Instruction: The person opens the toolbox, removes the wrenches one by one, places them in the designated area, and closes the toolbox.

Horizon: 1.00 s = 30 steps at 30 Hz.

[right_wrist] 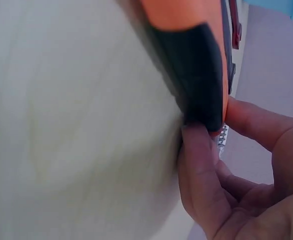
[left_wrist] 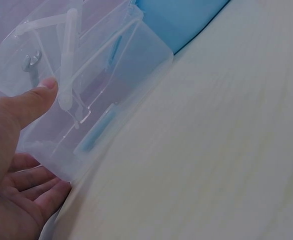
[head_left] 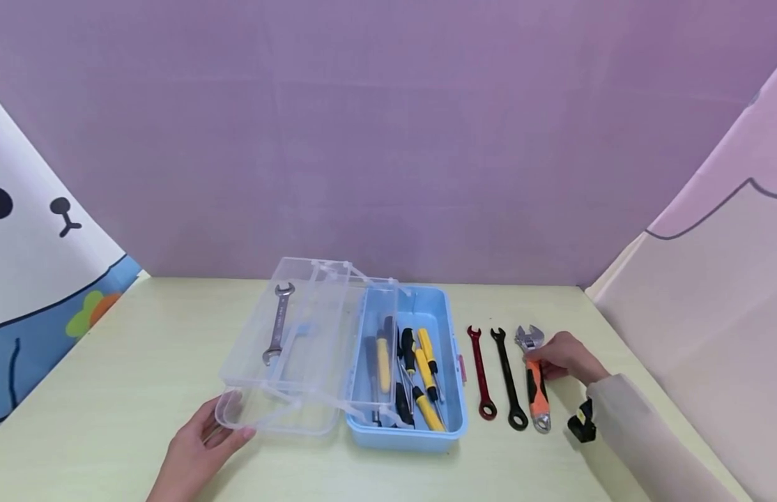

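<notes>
My left hand (head_left: 196, 450) holds the near left corner of the clear toolbox lid (head_left: 309, 418), its thumb (left_wrist: 41, 95) and fingers on different sides of the plastic. The lid is swung over to the left of the blue toolbox (head_left: 407, 439). Inside the lid's compartment lies a silver open-end wrench (head_left: 278, 324). With thumb and fingers, my right hand (head_left: 566, 359) pinches an orange-and-black adjustable wrench (head_left: 539, 397) close to its metal head. In the right wrist view the wrench handle (right_wrist: 191, 70) is at the table surface; whether it touches is unclear.
Several yellow and black screwdrivers (head_left: 426, 411) lie in the toolbox. Between box and right hand are a red combination wrench (head_left: 481, 373) and a black one (head_left: 510, 380), side by side on the pale table (head_left: 137, 362). A purple backdrop (head_left: 388, 139) stands behind.
</notes>
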{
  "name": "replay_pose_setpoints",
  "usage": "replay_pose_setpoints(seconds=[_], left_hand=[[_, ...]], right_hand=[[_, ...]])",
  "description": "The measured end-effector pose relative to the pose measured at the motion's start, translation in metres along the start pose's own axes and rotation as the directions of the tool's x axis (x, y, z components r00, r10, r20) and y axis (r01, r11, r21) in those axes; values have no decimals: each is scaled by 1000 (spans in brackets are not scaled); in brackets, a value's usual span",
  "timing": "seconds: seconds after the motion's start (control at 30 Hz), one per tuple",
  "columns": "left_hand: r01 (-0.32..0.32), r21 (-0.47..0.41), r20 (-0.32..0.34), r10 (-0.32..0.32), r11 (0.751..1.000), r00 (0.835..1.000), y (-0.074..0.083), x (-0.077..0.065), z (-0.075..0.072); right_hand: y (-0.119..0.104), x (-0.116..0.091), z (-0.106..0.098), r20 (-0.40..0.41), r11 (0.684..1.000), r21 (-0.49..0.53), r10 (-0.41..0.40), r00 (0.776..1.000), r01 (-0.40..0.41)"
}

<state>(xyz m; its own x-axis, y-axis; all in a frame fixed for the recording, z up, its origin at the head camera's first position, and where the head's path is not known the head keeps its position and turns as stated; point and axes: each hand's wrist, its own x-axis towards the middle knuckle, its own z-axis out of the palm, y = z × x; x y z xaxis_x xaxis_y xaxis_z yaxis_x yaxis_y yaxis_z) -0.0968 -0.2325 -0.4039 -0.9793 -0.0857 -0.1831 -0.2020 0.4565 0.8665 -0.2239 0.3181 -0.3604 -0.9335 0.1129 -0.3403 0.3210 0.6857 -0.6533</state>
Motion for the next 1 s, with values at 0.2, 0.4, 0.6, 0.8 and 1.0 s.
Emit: replay_pose_setpoints(seconds=[0.2, 0.4, 0.6, 0.8, 1.0], left_hand=[[3, 2, -2, -3, 1000, 1000, -1, 1, -1], [4, 4, -1, -4, 1000, 1000, -2, 1, -1], [-13, 10, -5, 13, 1000, 1000, -2, 2, 0], [-7, 11, -4, 7, 1000, 1000, -2, 1, 0], [-8, 5, -13, 8, 1000, 1000, -1, -1, 0]], right_hand=[[-5, 0, 1, -25, 999, -40, -11, 1000, 11], [-5, 0, 1, -13, 1000, -24, 14, 1000, -15], [-3, -1, 0, -15, 1000, -30, 8, 1000, -8], [-8, -4, 5, -47, 994, -113, -12, 999, 6], [-14, -5, 4, -27, 992, -129, 1, 1000, -4]])
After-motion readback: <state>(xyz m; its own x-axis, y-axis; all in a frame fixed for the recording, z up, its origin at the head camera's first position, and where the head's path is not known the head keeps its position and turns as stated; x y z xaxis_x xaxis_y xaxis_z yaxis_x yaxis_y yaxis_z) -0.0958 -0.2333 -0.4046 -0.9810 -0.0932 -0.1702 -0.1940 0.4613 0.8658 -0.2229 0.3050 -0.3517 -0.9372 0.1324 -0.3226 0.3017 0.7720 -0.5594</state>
